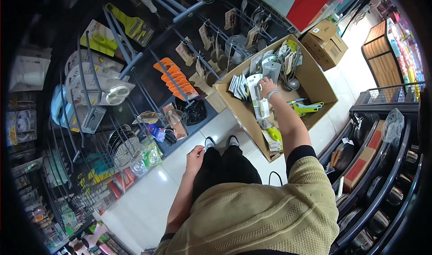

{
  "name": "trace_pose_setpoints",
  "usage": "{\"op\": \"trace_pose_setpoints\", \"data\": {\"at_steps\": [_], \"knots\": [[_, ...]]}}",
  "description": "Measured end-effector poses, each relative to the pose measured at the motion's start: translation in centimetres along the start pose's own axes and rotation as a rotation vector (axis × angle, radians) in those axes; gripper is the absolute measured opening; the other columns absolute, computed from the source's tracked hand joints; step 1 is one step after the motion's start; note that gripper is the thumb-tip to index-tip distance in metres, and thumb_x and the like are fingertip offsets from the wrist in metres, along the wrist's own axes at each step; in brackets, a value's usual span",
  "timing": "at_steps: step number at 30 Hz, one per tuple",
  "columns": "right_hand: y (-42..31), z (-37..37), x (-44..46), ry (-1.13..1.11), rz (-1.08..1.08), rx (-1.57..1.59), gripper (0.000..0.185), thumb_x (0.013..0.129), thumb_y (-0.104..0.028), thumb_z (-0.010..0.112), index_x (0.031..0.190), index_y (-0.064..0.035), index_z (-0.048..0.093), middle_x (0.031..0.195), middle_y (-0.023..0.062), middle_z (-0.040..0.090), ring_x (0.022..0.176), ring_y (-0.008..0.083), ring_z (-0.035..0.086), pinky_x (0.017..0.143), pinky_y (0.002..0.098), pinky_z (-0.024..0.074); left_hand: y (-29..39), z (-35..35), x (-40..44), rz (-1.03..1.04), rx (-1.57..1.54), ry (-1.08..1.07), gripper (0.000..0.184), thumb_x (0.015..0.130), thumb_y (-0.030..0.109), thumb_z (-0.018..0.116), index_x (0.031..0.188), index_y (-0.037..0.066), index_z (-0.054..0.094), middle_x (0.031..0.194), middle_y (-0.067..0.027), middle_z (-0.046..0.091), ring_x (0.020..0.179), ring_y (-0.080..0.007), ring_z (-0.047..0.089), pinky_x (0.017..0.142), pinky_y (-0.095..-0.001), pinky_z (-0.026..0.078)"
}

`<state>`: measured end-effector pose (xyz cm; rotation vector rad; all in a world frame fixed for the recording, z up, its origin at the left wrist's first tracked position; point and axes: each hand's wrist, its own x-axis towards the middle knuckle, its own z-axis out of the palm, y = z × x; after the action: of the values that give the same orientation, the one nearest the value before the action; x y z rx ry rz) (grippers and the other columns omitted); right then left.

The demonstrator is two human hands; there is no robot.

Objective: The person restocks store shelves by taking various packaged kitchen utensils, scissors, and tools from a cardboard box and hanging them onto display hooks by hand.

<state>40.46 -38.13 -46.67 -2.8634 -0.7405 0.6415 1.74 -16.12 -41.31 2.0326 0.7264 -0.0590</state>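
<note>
My right hand [267, 87], a band at its wrist, reaches into a large open cardboard box [315, 105]. Its curled fingers are at the edge of a long white carded kitchen tool [258, 95] and seem to grip it. Left of that card stand several small white packs [238, 87]. Grey-backed packs [271, 69] and metal ladles [293, 83] lie beyond the hand. Green-handled utensils [308, 108] are to its right, and a green-and-white pack [273, 137] is nearer me. My left hand [194, 158] hangs beside my leg, fingers pinched; what they hold, if anything, is too small to tell.
A hook rack on the left bears orange spatulas [175, 78], a grater [93, 119] and round strainers [123, 147]. A smaller carton [325, 43] stands behind the box. Shelves with pans [343, 155] line the right. My shoes [233, 141] are on the tiled floor [153, 196].
</note>
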Motion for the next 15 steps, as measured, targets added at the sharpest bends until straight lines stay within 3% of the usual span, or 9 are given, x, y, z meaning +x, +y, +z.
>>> {"op": "trace_pose_setpoints", "data": {"at_steps": [2, 10, 11, 14, 15], "knots": [[0.5, 1.7, 1.3, 0.13, -0.043, 0.023, 0.042, 0.076, -0.006, 0.052, 0.118, -0.0142, 0.051, 0.128, 0.0076, 0.044, 0.118, 0.0298, 0.041, 0.095, 0.0428, 0.0391, 0.4, 0.2, -0.6, 0.007, 0.02, -0.02, 0.015, 0.083, 0.011, 0.061, 0.096, 0.005, 0.061, 0.083, -0.0092, 0.066, 0.074, -0.0188, 0.064, 0.067, -0.0284, 0.05], [-0.4, 1.9, 5.6, -0.002, -0.073, -0.102, 0.065, 0.074, -0.006, 0.055, 0.135, -0.0175, 0.034, 0.132, 0.0063, 0.041, 0.118, 0.0315, 0.041, 0.095, 0.0437, 0.0378, -0.5, -0.5, -3.2, -0.085, 0.053, 0.035, 0.014, 0.082, 0.01, 0.062, 0.096, 0.005, 0.061, 0.084, -0.0088, 0.066, 0.075, -0.0174, 0.065, 0.065, -0.0279, 0.05], [-0.3, 2.3, 5.7, 0.073, -0.079, -0.146, 0.054, 0.075, -0.01, 0.056, 0.128, -0.0172, 0.045, 0.127, 0.0057, 0.047, 0.115, 0.0305, 0.042, 0.094, 0.0431, 0.0378, -0.7, -0.7, -3.6, -0.091, 0.053, 0.042, 0.014, 0.082, 0.01, 0.062, 0.096, 0.005, 0.061, 0.084, -0.0088, 0.066, 0.075, -0.0172, 0.065, 0.065, -0.0278, 0.05], [-0.3, 1.3, 6.3, -0.018, -0.035, -0.33, 0.035, 0.076, -0.015, 0.056, 0.112, -0.0157, 0.059, 0.121, 0.0045, 0.051, 0.114, 0.0288, 0.041, 0.093, 0.0427, 0.0372, -0.4, -0.6, -3.7, -0.073, 0.062, 0.073, 0.012, 0.082, 0.008, 0.06, 0.093, 0.005, 0.06, 0.082, -0.0124, 0.066, 0.073, -0.0241, 0.066, 0.064, -0.0319, 0.052], [0.1, 1.2, 5.6, 0.112, -0.076, -0.311, 0.026, 0.082, -0.016, 0.047, 0.099, -0.0117, 0.066, 0.113, 0.0044, 0.058, 0.116, 0.0262, 0.045, 0.094, 0.0454, 0.0368, -0.1, -0.5, -3.6, -0.065, 0.061, 0.073, 0.012, 0.082, 0.008, 0.059, 0.093, 0.005, 0.06, 0.083, -0.0125, 0.066, 0.073, -0.0241, 0.066, 0.064, -0.032, 0.052]]}}
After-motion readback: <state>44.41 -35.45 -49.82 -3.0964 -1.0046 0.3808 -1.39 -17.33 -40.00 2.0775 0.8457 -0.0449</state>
